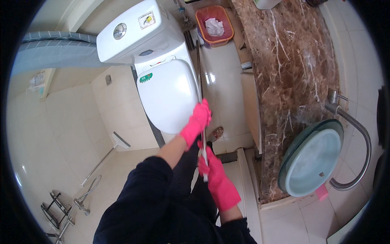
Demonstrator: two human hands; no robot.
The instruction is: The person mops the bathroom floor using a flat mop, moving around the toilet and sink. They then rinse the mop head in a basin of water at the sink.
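Both of my hands wear pink rubber gloves and grip one long, thin pole (199, 73). My left hand (198, 122) is closed round it beside the front right edge of the toilet's white lid (170, 94), which is down. Lower down, my right hand (211, 167) holds the pole close to its white end. The pole runs away from me along the toilet's right side, towards the floor near an orange-rimmed waste bin (230, 29) with crumpled tissue in it. What is at the far end is dark and hard to make out.
A brown marble countertop (283, 91) runs along the right, with a light blue basin (313, 164) stacked in a green one under a curved tap (362, 134). A squeegee (120, 141) leans at the left, near a shower fixture (79, 202). A toilet brush (186, 20) stands behind the toilet.
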